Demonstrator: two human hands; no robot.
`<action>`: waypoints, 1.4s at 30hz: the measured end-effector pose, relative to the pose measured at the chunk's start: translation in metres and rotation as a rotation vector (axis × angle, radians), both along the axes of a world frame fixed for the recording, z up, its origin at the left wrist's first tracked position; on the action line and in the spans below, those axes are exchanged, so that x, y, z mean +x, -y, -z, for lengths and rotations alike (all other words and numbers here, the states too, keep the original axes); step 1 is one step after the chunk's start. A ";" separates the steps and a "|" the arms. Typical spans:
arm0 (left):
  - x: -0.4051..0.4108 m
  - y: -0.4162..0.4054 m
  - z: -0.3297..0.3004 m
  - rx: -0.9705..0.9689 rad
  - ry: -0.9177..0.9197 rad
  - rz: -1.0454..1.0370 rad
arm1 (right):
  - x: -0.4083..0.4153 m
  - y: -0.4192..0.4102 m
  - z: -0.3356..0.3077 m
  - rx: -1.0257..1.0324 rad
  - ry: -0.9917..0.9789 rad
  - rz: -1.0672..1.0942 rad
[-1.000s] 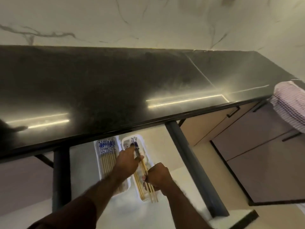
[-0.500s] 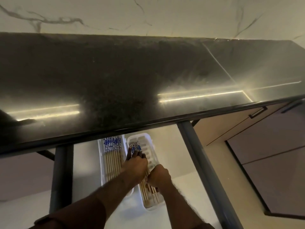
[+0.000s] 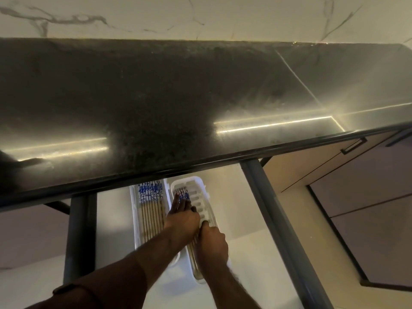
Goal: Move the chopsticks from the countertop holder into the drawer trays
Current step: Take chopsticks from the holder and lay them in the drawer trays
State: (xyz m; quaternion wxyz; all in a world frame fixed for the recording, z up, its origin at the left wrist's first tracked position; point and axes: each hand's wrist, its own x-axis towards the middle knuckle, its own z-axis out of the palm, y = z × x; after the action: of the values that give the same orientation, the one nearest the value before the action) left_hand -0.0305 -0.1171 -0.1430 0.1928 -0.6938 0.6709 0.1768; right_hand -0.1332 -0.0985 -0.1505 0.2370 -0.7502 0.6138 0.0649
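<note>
Two trays (image 3: 201,186) beneath overhanging black countertop (image 3: 156,97).

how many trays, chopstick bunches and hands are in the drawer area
white trays: 2, the left tray and the right tray
chopstick bunches: 2, one in the left tray, one in the right tray
hands: 2, left hand and right hand
total: 6

A dark brown sleeve (image 3: 73,296) covers the left upper arm; both forearms bare.
</note>
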 end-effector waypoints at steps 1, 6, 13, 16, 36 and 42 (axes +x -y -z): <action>0.001 0.001 -0.001 0.008 0.014 0.010 | 0.001 -0.001 0.000 -0.013 0.008 -0.001; 0.003 0.001 -0.004 0.018 0.041 0.028 | -0.001 -0.007 -0.005 0.009 0.018 -0.034; 0.003 -0.001 -0.003 -0.051 -0.001 0.052 | -0.008 -0.010 -0.028 0.036 0.011 -0.027; -0.001 -0.006 -0.008 -0.124 -0.043 0.054 | -0.012 -0.010 -0.045 0.068 0.054 0.025; -0.030 -0.119 -0.209 -0.597 -0.235 -0.052 | -0.067 -0.109 -0.239 -0.385 0.324 0.102; -0.012 -0.172 -0.282 -0.789 -0.286 -0.086 | -0.054 -0.142 -0.310 -0.519 0.433 0.072</action>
State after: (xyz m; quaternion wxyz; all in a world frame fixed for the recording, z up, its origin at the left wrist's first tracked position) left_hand -0.0424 0.0548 0.1394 -0.1905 -0.7102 0.6777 0.0087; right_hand -0.1877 0.0439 0.1598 0.1651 -0.7597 0.5715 -0.2625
